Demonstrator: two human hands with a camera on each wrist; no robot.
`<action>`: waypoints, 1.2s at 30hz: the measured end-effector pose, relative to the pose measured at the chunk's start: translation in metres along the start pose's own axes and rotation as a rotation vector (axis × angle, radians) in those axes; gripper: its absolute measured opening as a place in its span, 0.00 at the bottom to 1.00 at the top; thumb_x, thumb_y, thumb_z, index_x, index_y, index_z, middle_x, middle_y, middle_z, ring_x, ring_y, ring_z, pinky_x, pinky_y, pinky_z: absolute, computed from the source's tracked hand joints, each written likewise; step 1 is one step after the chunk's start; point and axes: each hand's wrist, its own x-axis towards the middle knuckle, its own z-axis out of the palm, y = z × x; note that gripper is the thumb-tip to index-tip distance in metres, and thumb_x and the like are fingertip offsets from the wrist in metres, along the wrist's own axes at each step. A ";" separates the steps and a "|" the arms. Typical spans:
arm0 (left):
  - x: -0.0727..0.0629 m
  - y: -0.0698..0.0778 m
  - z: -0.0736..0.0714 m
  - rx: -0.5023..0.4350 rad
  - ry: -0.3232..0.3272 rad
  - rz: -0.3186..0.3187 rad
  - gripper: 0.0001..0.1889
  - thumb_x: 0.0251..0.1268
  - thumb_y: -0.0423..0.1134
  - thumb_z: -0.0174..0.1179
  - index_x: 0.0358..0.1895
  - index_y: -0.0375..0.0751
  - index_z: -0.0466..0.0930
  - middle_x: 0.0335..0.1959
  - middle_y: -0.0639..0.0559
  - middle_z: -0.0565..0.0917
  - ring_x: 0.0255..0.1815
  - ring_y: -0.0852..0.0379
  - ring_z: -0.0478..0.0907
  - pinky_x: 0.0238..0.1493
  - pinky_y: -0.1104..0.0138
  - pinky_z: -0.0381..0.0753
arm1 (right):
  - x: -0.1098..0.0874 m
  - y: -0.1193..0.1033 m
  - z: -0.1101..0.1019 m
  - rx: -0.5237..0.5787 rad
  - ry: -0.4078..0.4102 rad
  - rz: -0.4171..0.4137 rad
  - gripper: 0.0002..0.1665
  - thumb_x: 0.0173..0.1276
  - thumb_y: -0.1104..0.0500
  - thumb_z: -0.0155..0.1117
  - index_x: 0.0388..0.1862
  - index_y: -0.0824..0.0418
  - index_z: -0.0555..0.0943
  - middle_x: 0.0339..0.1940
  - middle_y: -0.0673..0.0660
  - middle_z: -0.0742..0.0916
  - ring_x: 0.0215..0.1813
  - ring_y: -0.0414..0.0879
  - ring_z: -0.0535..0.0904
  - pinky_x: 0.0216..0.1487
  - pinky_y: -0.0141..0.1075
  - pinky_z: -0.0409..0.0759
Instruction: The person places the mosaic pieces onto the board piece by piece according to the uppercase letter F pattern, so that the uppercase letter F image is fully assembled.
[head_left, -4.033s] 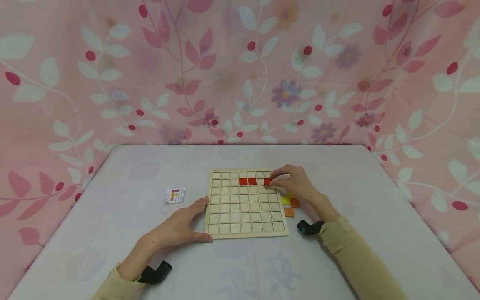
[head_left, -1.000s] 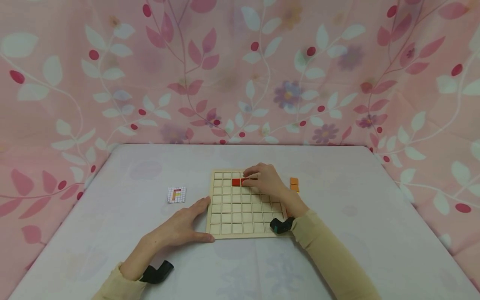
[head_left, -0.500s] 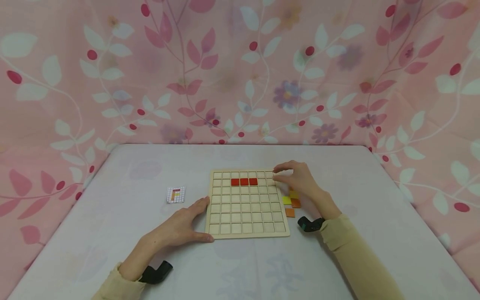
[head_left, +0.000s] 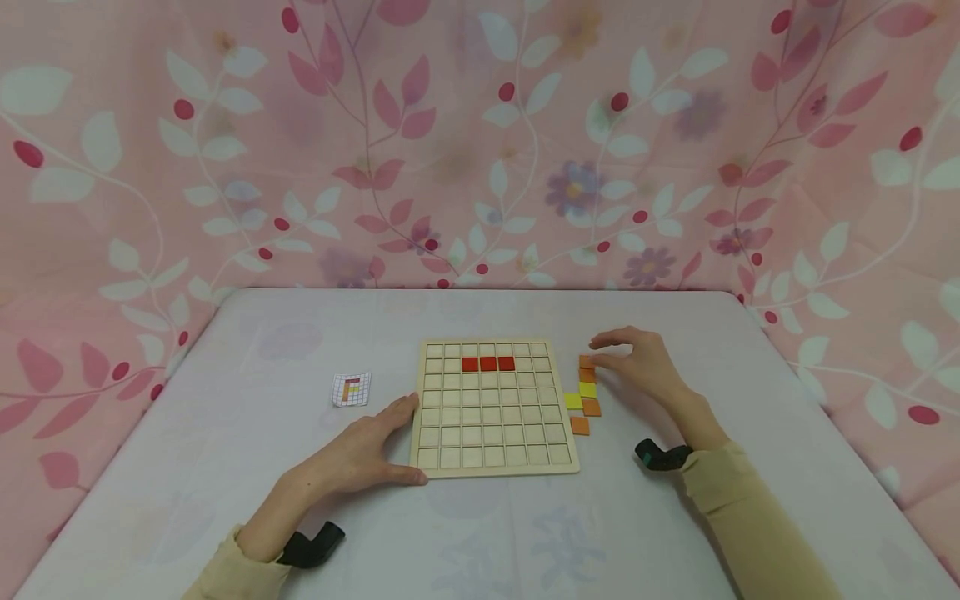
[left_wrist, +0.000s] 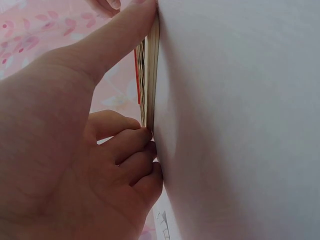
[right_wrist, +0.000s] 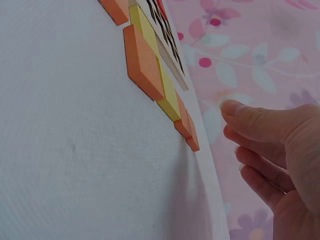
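In the head view, three red square tiles [head_left: 488,364] lie side by side in the second row from the far edge of the wooden grid board [head_left: 495,472]. My left hand [head_left: 356,454] rests against the board's left side, its thumb at the near left corner and its other fingers along the left edge. Right of the board, my right hand [head_left: 641,367] hovers by the far orange tile [head_left: 587,362], thumb and index finger apart. Nothing shows between those fingers in the right wrist view, where the hand [right_wrist: 270,145] is above the tabletop.
Several more tiles lie beside the board's right edge, among them a yellow tile [head_left: 573,402], another yellow tile [head_left: 588,390] and a near orange tile [head_left: 580,426]. A small card with a coloured grid pattern [head_left: 351,390] lies left of the board on the white-covered table [head_left: 495,550].
Four seconds ago my right hand held a red tile near the board's right side. Three red tiles now sit together further left, and that hand has moved right, off the board. The left hand stays.
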 end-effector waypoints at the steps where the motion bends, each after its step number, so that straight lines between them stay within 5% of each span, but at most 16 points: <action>1: 0.000 0.000 0.000 0.000 -0.001 0.001 0.62 0.44 0.63 0.76 0.79 0.39 0.53 0.80 0.44 0.58 0.80 0.46 0.53 0.77 0.49 0.58 | -0.001 0.002 -0.001 -0.005 0.002 -0.003 0.17 0.59 0.53 0.78 0.46 0.57 0.89 0.49 0.58 0.89 0.58 0.55 0.80 0.63 0.55 0.74; 12: -0.001 0.001 0.000 -0.011 -0.005 -0.013 0.61 0.44 0.64 0.76 0.79 0.40 0.53 0.80 0.44 0.57 0.81 0.45 0.53 0.77 0.49 0.57 | -0.004 0.009 -0.001 -0.010 -0.044 0.060 0.16 0.63 0.55 0.74 0.49 0.58 0.87 0.53 0.60 0.87 0.62 0.58 0.77 0.67 0.60 0.70; 36: 0.000 0.000 0.000 -0.004 -0.003 -0.012 0.61 0.44 0.64 0.75 0.80 0.40 0.53 0.80 0.44 0.58 0.81 0.44 0.53 0.77 0.48 0.57 | -0.004 0.015 0.010 -0.046 -0.043 -0.006 0.15 0.60 0.61 0.76 0.46 0.62 0.88 0.45 0.59 0.90 0.55 0.57 0.81 0.61 0.56 0.76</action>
